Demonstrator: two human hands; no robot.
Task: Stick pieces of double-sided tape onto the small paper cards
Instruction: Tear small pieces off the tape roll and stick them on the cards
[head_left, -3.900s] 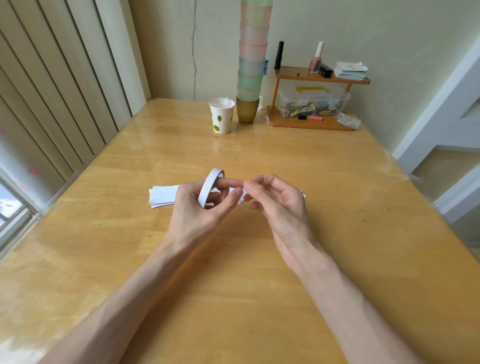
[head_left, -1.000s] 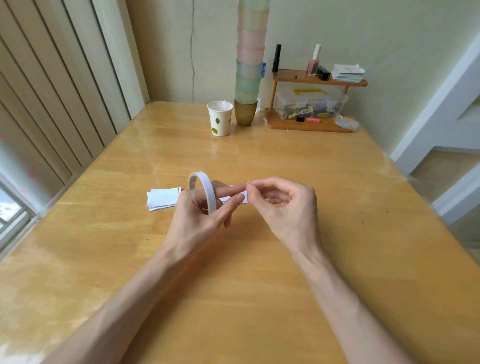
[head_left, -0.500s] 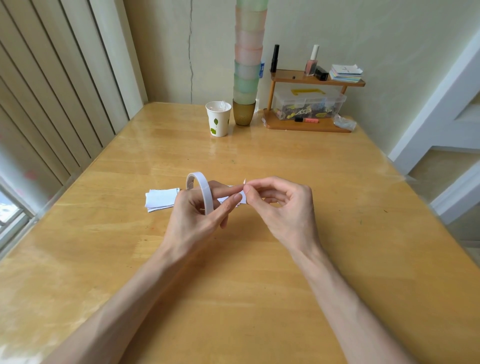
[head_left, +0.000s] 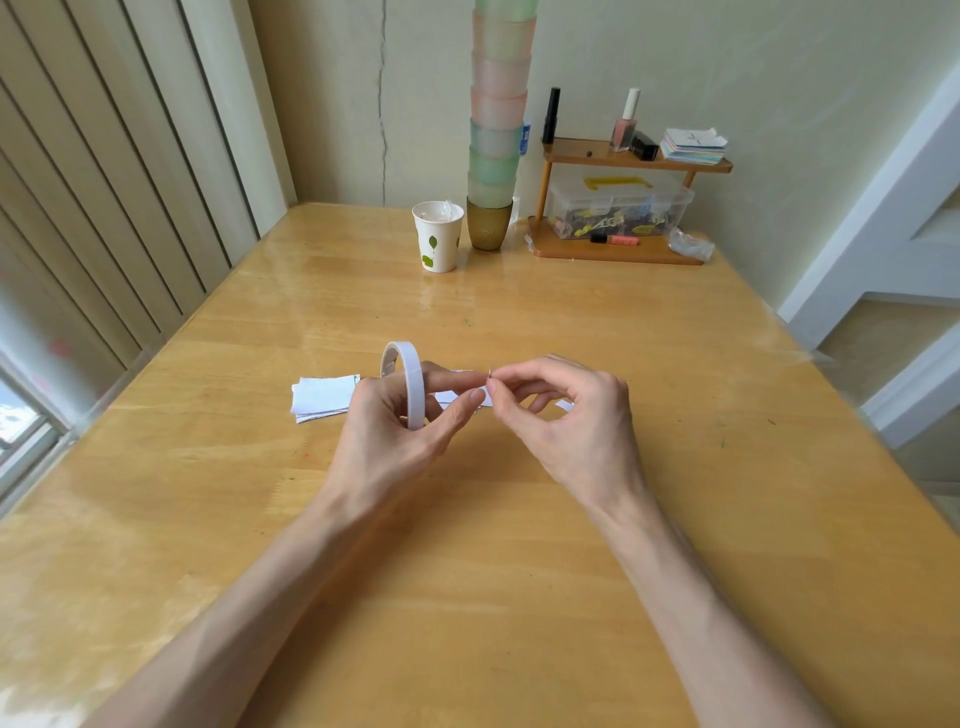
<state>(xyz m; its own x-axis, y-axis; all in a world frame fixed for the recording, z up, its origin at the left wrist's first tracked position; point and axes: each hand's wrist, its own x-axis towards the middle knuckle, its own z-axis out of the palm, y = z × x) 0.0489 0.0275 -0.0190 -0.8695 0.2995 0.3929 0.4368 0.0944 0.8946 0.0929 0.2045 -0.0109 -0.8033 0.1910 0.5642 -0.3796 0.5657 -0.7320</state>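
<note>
The left hand (head_left: 395, 431) holds the tape roll (head_left: 408, 379) upright on its edge, with the index finger passing through the ring and the thumb stretched out under it. Just right of the tape roll the thumb and index finger close on a small white piece (head_left: 460, 399); whether this is a card or the loose end of the tape cannot be told. The right hand (head_left: 571, 415) meets it there, thumb and forefinger pinched on the right end of the same piece, the other fingers curled loosely behind. So the two hands are together, fingertips nearly touching, raised a little above the table (head_left: 467, 571). A stack of paper cards (head_left: 322, 397) lies flat on the table just left of the tape roll, partly behind the left hand, and a white scrap (head_left: 563, 405) shows under the right hand, farther right of the roll. Well beyond the tape roll, by the wall, stand a paper cup (head_left: 438, 236) with green leaves, a tall tower of stacked cups (head_left: 498, 130) and, to their right, a small wooden shelf (head_left: 623, 249) bearing a clear plastic box (head_left: 618, 208).
</note>
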